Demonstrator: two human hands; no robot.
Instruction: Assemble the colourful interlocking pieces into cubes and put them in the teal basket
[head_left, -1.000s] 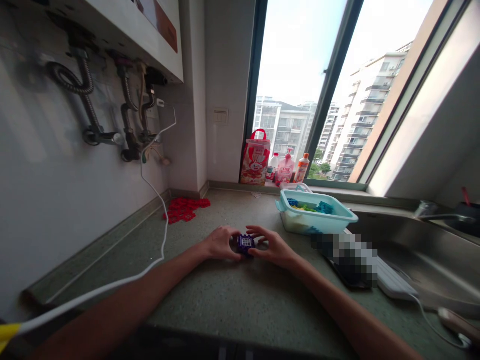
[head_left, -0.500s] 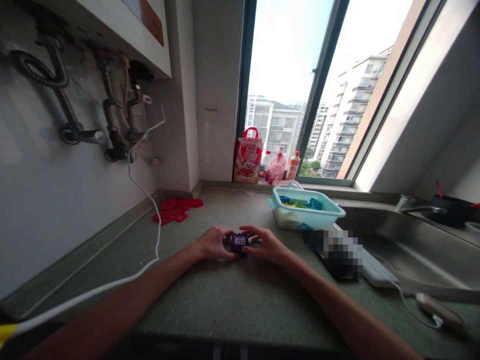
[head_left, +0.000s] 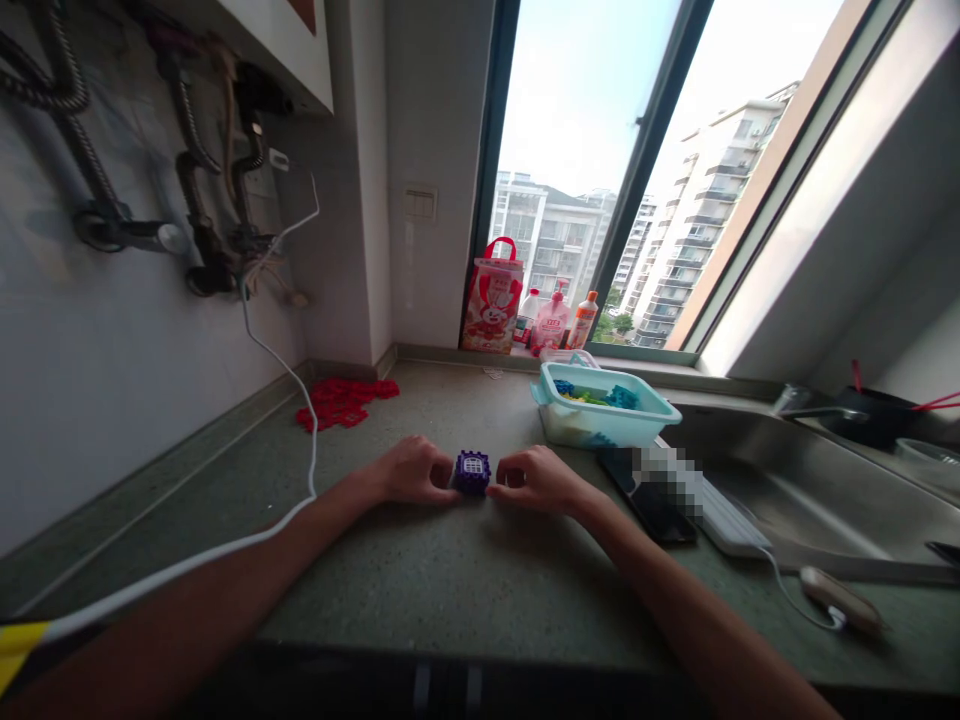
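Observation:
A small purple cube (head_left: 472, 474) of interlocking toothed pieces sits on the counter, with a white grid pattern on its top. My left hand (head_left: 412, 472) is at its left side, thumb and curled fingers apart, the tips very near or touching the cube. On the other side, my right hand (head_left: 540, 480) rests open with fingers bent and a narrow gap to the cube at the upper fingers. Neither hand appears to grip it. Behind and to the right stands a light-blue plastic tub (head_left: 607, 420) with blue, green and yellow toothed pieces inside.
Red linked pieces (head_left: 345, 402) lie at the back left. A white cable (head_left: 311, 450) runs across the counter on the left. To the right are a dark phone-like slab (head_left: 652, 505), a white power strip (head_left: 731, 525) and a steel sink (head_left: 810, 480). Bottles (head_left: 551, 320) line the windowsill.
My fingers have moved off the cube's top and sides; the right hand has drawn slightly right, and the cube's top shows more fully. The whole view has shifted a little.

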